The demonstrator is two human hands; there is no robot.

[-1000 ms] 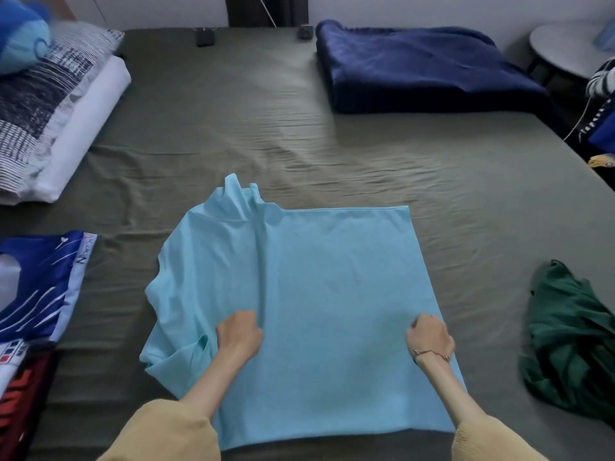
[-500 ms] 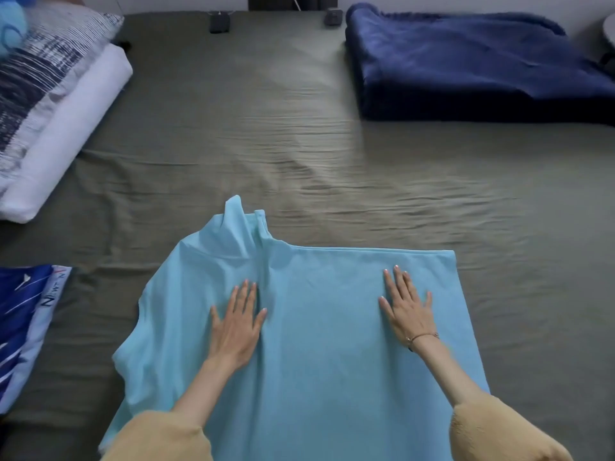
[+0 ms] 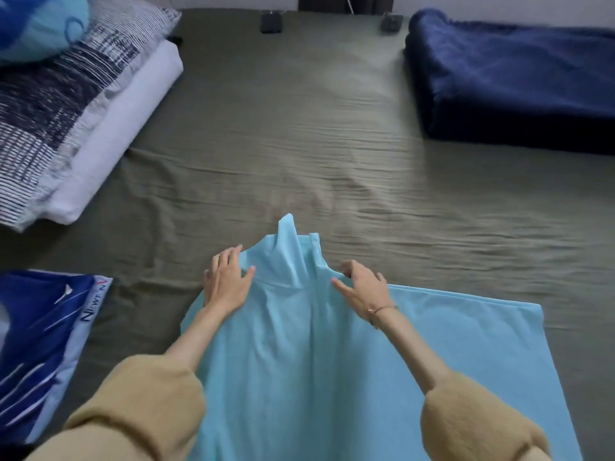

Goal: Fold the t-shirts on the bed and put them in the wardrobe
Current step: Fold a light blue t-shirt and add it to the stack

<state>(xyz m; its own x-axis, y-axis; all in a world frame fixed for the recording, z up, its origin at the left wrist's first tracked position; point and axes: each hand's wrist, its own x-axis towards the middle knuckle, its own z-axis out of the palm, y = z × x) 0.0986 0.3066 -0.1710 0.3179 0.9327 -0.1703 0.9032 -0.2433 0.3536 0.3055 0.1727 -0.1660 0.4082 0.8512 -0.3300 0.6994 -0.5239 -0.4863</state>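
A light blue t-shirt lies spread on the olive bed sheet right in front of me. A bunched part of it stands up at its far edge. My left hand rests with spread fingers on the shirt's far left edge, left of that bunch. My right hand sits just right of the bunch, its fingers curled into the fabric there and its thumb pointing left. A blue printed shirt lies at the left edge of the bed.
Stacked pillows and a blue plush fill the far left. A folded dark blue blanket lies at the far right. Two small dark devices sit at the bed's far edge.
Both hands have slid from the shirt's near part, over its middle, to its far edge. The right hand moved left to the bunch and curled its fingers. The view has shifted right.
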